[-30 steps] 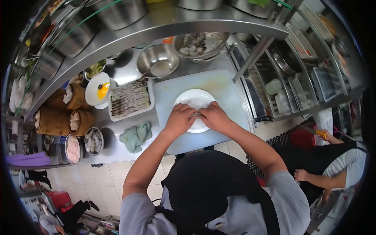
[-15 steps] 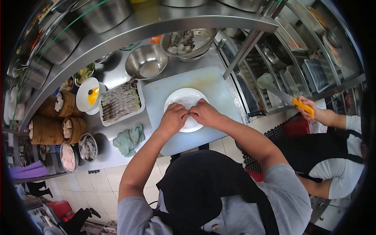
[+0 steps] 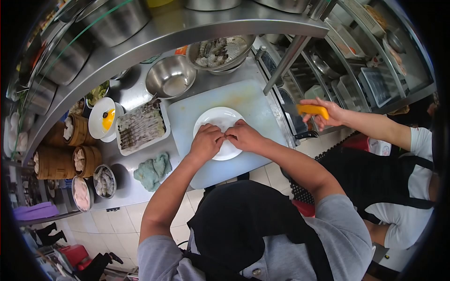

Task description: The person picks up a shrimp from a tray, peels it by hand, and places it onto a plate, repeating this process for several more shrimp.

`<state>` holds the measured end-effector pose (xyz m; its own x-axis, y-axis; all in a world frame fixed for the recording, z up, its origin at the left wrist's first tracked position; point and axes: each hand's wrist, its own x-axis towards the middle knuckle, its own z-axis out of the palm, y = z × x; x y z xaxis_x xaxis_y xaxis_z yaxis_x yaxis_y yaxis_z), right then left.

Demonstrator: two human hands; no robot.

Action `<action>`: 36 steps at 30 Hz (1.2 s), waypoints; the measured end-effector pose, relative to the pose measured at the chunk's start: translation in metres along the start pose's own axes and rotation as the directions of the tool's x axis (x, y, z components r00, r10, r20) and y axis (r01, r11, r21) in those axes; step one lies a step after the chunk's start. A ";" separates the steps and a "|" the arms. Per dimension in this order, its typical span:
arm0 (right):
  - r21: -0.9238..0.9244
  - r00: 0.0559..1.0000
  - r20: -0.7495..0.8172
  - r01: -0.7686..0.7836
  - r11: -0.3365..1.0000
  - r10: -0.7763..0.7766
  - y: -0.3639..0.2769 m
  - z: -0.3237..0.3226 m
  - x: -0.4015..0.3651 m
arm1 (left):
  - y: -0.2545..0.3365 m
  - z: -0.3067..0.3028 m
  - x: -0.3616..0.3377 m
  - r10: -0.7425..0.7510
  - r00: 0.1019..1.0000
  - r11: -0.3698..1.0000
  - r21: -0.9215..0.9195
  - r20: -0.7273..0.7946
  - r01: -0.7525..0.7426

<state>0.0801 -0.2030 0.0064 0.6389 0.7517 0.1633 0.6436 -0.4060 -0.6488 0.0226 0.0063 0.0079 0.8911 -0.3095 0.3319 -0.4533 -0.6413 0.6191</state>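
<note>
A round white plate lies on a pale cutting board. Over its near half, my left hand and my right hand meet with thumbs and fingertips pinched together. Whatever sits between the fingertips is too small and covered to make out. Left of the board, a white tray holds rows of raw shrimp. Behind the board stands a steel bowl, with a colander of greyish shrimp beside it. A crumpled green cloth rests on the steel counter.
At right, a co-worker's hand holds a yellow-handled knife near the counter edge. Bamboo steamers, a white bowl with yellow contents and small metal bowls crowd the left. A steel shelf spans overhead.
The co-worker's knife has moved left, closer to the counter, and that hand's fingers have spread. My hands stay pinched over the plate; the view has shifted slightly.
</note>
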 end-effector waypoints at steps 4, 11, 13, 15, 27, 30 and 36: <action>0.003 0.997 0.056 -0.059 0.998 0.059 -0.004 -0.007 0.000 | 0.003 0.000 0.000 0.006 1.000 0.999 0.050 0.010 -0.007; -0.018 0.982 0.117 -0.146 0.989 0.148 -0.009 -0.016 -0.002 | 0.008 0.003 0.006 -0.012 0.999 0.997 0.075 0.036 0.009; -0.010 0.985 0.128 -0.119 0.993 0.119 -0.003 -0.014 -0.003 | 0.007 0.004 0.007 0.001 0.999 0.998 0.060 0.040 -0.003; -0.003 0.987 0.133 -0.088 0.996 0.088 0.003 -0.013 -0.001 | 0.005 0.004 0.008 0.017 0.999 0.999 0.049 0.043 -0.019; -0.100 0.973 0.219 -0.056 0.993 0.077 0.004 -0.022 0.000 | 0.018 -0.013 -0.010 -0.022 0.997 0.983 0.179 -0.078 0.036; -0.108 0.975 0.188 -0.100 0.989 0.119 -0.013 -0.021 0.004 | 0.014 -0.028 -0.022 -0.095 0.994 0.972 0.219 0.053 0.082; -0.081 0.981 0.173 -0.073 0.994 0.086 -0.020 -0.006 0.014 | 0.004 -0.021 -0.023 -0.050 0.999 0.989 0.137 -0.012 0.051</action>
<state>0.0779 -0.1873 0.0260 0.6095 0.7925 -0.0239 0.6272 -0.5004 -0.5968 -0.0004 0.0262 0.0176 0.9122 -0.2688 0.3094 -0.4003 -0.7463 0.5319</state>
